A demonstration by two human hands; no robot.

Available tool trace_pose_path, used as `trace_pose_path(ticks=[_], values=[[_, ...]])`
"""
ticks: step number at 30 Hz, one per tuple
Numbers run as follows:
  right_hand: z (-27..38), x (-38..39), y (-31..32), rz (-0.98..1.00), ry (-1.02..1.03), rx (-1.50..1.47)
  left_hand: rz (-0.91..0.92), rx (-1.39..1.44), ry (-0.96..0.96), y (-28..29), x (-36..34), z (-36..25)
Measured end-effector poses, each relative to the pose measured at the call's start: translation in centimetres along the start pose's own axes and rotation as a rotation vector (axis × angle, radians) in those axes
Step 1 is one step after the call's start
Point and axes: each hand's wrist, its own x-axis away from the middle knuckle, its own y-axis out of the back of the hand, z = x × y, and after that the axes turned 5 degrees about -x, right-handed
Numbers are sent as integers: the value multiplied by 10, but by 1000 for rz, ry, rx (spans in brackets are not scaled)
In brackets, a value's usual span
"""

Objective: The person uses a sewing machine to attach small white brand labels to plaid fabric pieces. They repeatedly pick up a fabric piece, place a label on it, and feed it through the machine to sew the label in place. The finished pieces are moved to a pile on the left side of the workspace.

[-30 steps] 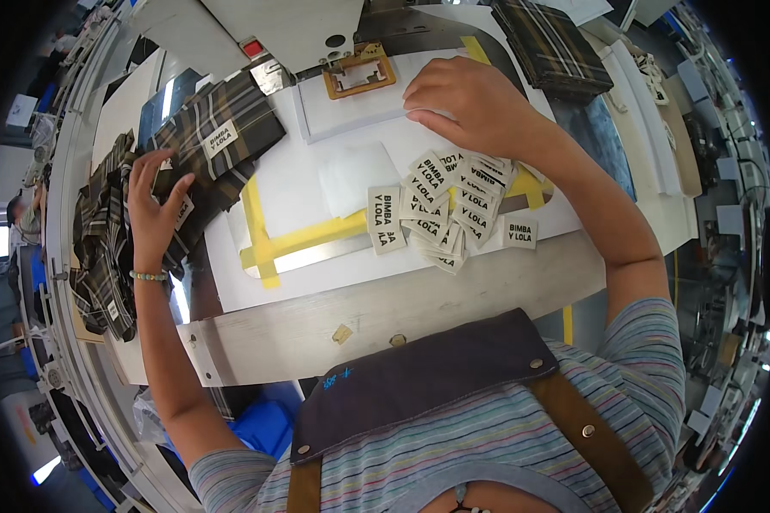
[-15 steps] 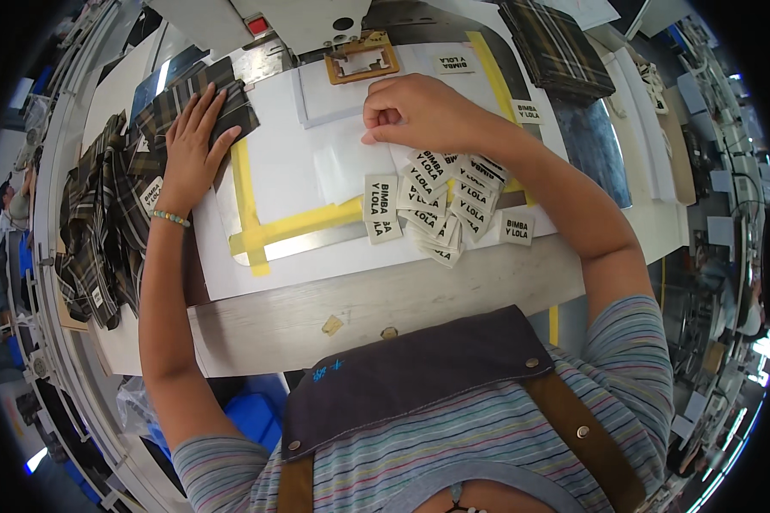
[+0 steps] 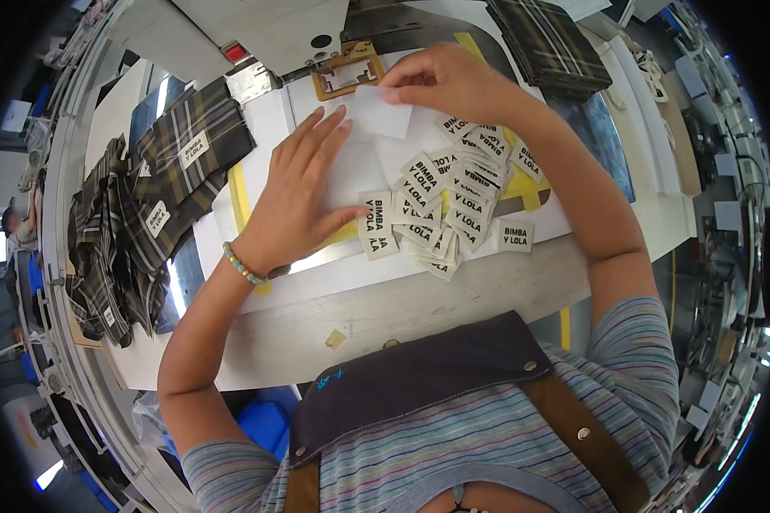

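My right hand [image 3: 450, 84] pinches a small, thin white translucent square sheet [image 3: 382, 115] between thumb and fingers, just in front of the machine's tan clamp frame [image 3: 349, 75]. Beside it, my left hand [image 3: 293, 190] is spread open, palm down over the white work surface, its fingertips close to the sheet's left side; whether they touch it I cannot tell. Loose cream labels with dark print [image 3: 466, 192] lie heaped below my right hand. One label [image 3: 375, 218] lies by my left thumb. Dark plaid fabric pieces [image 3: 198, 120] with labels on them lie left of my hand.
A sewing machine [image 3: 257, 30] stands at the far side. Folded plaid pieces [image 3: 552, 47] are stacked at the far right. Yellow tape [image 3: 240, 192] borders the work surface. A bunched plaid heap [image 3: 103, 239] lies at the left, and a wooden table edge [image 3: 419, 299] runs nearest me.
My left hand has left the plaid fabric and moved right, over the white surface. My right hand has shifted slightly up and right, with the white sheet now showing in its pinch.
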Motion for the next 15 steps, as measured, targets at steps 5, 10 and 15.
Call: trace_pose_path(ticks=[5, 10, 15], values=[[-18, 6, 34, 37, -230, 48, 180, -194, -27, -6, -6, 12], [-46, -1, 41, -4, -259, 46, 219, -208, -56, 2, -11, 15], [-61, -32, 38, -83, -250, 41, 219, -124, -85, 13, -12, 4]])
